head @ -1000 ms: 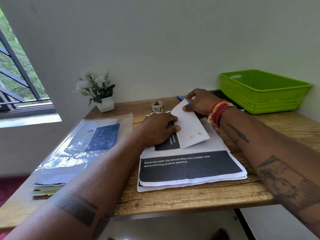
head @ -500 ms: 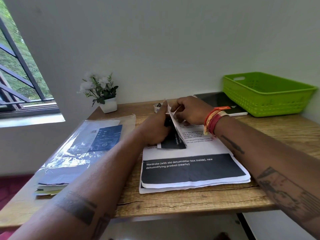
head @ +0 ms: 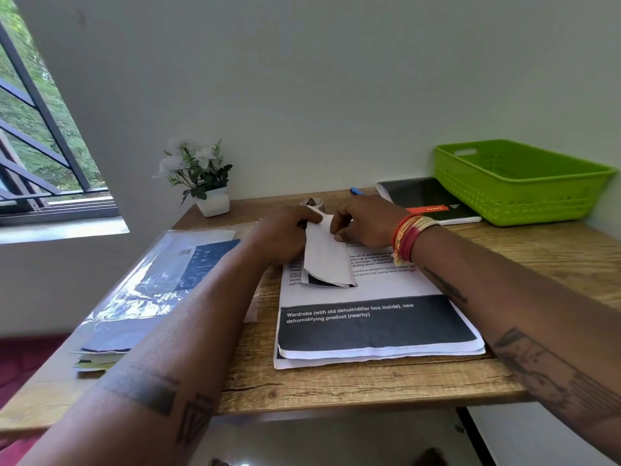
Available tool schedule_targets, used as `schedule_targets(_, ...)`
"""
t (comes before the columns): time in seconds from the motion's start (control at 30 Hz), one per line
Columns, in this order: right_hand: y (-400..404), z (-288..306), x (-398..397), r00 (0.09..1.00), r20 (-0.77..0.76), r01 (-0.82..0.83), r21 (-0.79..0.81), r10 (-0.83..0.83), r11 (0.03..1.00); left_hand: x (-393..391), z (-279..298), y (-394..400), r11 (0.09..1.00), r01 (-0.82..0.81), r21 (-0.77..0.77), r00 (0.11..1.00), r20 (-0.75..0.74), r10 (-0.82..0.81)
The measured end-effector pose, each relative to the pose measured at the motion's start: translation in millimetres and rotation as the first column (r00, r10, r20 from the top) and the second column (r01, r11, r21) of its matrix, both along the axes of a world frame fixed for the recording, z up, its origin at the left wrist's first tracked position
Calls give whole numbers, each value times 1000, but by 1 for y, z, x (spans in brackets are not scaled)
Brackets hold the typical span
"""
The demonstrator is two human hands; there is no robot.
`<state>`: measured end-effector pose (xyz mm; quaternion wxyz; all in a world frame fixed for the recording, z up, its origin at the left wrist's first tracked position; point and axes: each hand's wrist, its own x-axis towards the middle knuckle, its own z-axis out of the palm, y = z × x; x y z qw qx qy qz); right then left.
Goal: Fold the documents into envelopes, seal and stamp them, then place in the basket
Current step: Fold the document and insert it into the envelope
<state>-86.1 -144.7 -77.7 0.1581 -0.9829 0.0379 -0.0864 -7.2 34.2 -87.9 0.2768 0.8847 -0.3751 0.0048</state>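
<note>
Folded document (head: pixel 327 260) pinched by left hand (head: pixel 285 235) and right hand (head: pixel 364 222), over paper stack (head: pixel 376 334)

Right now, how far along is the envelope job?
Early. Both the left hand and right hand pinch one folded sheet over the document stack. No envelope is visible; the green basket looks empty. Enveloping, sealing, stamping and basketing remain.

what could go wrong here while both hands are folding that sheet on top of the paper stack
1. The folded sheet looks uneven at its near end, so it may crease crooked.
2. Left hand and right hand work on the loose paper stack, which could shift.
3. The tape roll just behind could get knocked.
</note>
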Motion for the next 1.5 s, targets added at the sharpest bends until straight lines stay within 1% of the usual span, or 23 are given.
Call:
schedule_targets(0.07, 1, 0, 1, 1000, -9, -3, -7, 3, 1000, -1, 2, 1, 998, -38, -55, 997, -67, 35)
schedule_targets(0.13, 1, 0, 1, 1000, -7, -3, -8, 3, 1000, -6, 5, 2, 995, -69, -68, 995, -81, 63)
schedule_targets(0.17, 1, 0, 1, 1000, -3, -3, -11, 2, 1000, -8, 6, 2, 997, -67, -42, 997, -42, 65)
schedule_targets(0.23, 1, -1, 0, 1000, 0, -4, -13, 4, 1000, -7, 3, 1, 994, -23, 110, 999, 46, 18)
schedule_targets(0.27, 1, -1, 0, 1000, 0, -5, -14, 5, 1000, -6, 0, 0, 980, 0, 197, 998, 69, -13)
schedule_targets(0.33, 1, 0, 0, 1000, -6, -7, -19, 7, 1000, -5, -4, -2, 954, 18, 298, 997, 68, -40)
schedule_targets(0.47, 1, 1, -1, 1000, -6, 3, -37, -3, 999, -8, -10, -8, 925, 32, 379, 994, 81, -67)
schedule_targets(0.6, -1, 1, -4, 999, -15, 30, 11, -30, 999, -16, -13, -12, 889, 40, 457, 987, 123, -107)
schedule_targets(0.73, -2, 3, -5, 992, -81, 93, -2, -92, 996, -23, -11, -13, 885, 20, 464, 981, 161, -106)
schedule_targets(0.8, -1, 6, -7, 988, -117, 95, -14, -96, 995, -23, -12, -12, 880, 20, 474, 983, 149, -102)
schedule_targets(0.9, 1, 12, -12, 979, -196, 57, -22, -60, 998, -18, -12, -13, 873, 62, 484, 991, 77, -113)
schedule_targets(1.07, 4, 22, -18, 944, -329, 10, -8, -12, 1000, -19, -12, -15, 865, 76, 496, 994, 31, -106)
schedule_targets(1.2, 7, 25, -19, 900, -436, -17, 17, 23, 1000, -22, -11, -14, 866, 68, 496, 995, 30, -95)
schedule_targets(1.33, 9, 29, -22, 872, -486, -48, 21, 52, 999, -23, -10, -15, 860, 73, 505, 995, 27, -101)
schedule_targets(1.5, 13, 31, -25, 814, -572, -95, 38, 100, 995, -24, -9, -14, 860, 72, 506, 995, 26, -98)
